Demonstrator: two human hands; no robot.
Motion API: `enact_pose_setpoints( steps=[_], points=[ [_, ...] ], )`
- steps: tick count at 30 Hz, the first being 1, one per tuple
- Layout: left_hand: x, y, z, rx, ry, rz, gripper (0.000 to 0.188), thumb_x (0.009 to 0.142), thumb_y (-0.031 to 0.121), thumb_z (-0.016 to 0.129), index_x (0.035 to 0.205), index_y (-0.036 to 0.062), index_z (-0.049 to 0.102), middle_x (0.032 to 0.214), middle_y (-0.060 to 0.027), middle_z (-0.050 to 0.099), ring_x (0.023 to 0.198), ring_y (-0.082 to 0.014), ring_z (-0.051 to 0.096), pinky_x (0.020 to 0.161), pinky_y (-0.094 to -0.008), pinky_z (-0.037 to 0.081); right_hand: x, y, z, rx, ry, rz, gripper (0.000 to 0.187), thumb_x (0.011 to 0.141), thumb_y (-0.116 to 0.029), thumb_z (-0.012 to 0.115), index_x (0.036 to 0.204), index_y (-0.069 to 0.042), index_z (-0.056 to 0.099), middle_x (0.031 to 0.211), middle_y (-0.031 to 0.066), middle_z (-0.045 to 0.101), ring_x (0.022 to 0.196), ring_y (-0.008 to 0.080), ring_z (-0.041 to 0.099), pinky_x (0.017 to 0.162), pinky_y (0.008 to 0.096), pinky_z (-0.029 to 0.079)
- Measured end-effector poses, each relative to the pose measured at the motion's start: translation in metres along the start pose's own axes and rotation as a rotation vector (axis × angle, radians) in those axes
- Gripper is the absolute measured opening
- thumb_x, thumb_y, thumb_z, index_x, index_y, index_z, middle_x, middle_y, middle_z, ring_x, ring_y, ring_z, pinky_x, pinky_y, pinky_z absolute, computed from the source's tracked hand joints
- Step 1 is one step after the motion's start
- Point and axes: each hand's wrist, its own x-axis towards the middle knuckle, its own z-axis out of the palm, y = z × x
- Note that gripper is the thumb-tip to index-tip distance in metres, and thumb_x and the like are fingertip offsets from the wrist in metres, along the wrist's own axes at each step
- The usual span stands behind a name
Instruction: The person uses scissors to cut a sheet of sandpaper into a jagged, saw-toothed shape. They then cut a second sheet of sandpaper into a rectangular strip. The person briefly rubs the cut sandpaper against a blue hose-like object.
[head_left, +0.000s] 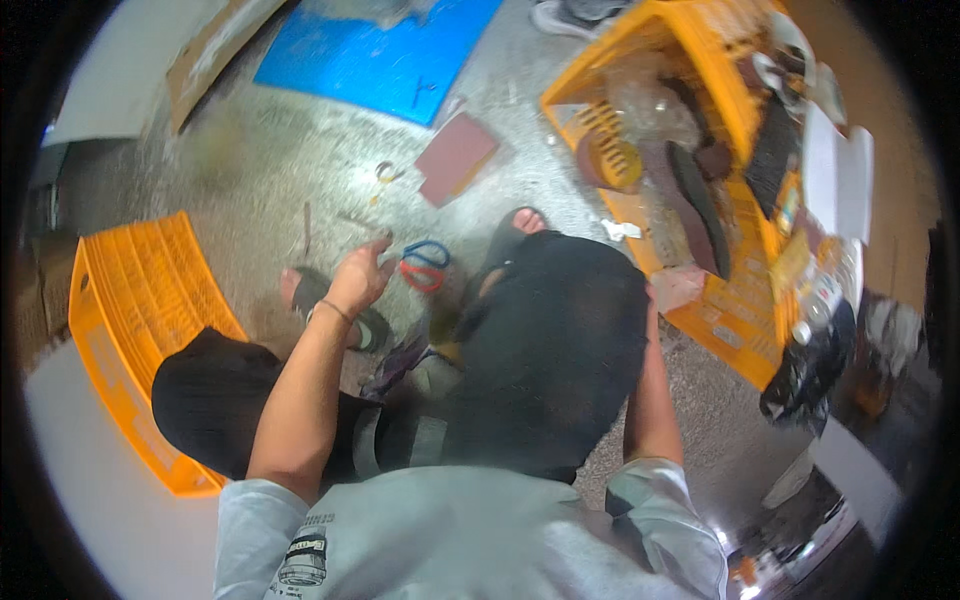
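My left hand (360,278) reaches out above the floor past my knee, its fingers apart and nothing seen in it. Just right of its fingertips lie a blue loop (426,253) and a red loop (422,276), which look like scissor handles; no blades can be made out. A flat maroon piece (456,160) lies farther off on the concrete. My right hand (650,296) is mostly hidden beyond my right knee, and its fingers do not show. Nearest to it is a pale pinkish sheet (678,287) at the edge of an orange crate (720,315).
The orange crate at right holds curved dark strips (697,205), a tape roll (612,160) and clear plastic. Another orange crate (150,290) stands at left. A blue board (370,55) lies at the back. A small yellowish ring (387,172) and thin scraps (307,228) dot the floor.
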Motion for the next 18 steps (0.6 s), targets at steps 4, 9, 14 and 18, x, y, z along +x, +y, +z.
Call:
enact_pose_setpoints(
  steps=[4,9,14,18],
  points=[
    [-0.005,-0.025,0.010,0.025,-0.072,-0.123,0.044,0.090,0.023,0.063,0.126,-0.0012,0.061,0.117,-0.0261,0.066,0.109,-0.0385,0.064,0.095,-0.0426,0.050,0.087,0.025,0.051,-0.172,-0.054,-0.175,0.025,0.087,-0.011,0.071,0.111,-0.005,0.068,0.091,0.0120,0.072,0.079,0.0208,0.070,0.073,0.0323,0.055],
    [0.001,-0.085,0.038,0.071,-0.116,-0.303,0.046,0.086,0.025,0.066,0.122,-0.0036,0.063,0.110,-0.0248,0.069,0.104,-0.0375,0.067,0.091,-0.0418,0.052,0.130,-0.044,0.098,-0.154,-0.301,-0.150,0.013,0.089,-0.012,0.066,0.096,-0.002,0.070,0.088,0.0131,0.072,0.078,0.0242,0.069,0.073,0.0355,0.053],
    [0.013,-0.123,0.047,-0.056,-0.054,-0.581,0.044,0.084,0.026,0.067,0.118,-0.0033,0.066,0.109,-0.0243,0.070,0.101,-0.0338,0.069,0.089,-0.0363,0.053,0.108,-0.090,0.216,-0.527,-0.875,-0.758,0.024,0.092,-0.030,0.059,0.094,-0.010,0.070,0.101,0.0106,0.067,0.092,0.0320,0.065,0.076,0.0420,0.053],
    [0.026,-0.116,0.041,-0.226,-0.005,-0.649,0.041,0.085,0.023,0.070,0.117,-0.0031,0.067,0.110,-0.0226,0.070,0.103,-0.0294,0.069,0.090,-0.0345,0.052,0.091,-0.100,0.298,-0.698,-1.314,-1.081,0.030,0.088,-0.027,0.062,0.115,-0.013,0.062,0.095,0.0140,0.065,0.086,0.0348,0.067,0.071,0.0468,0.053]
  ],
)
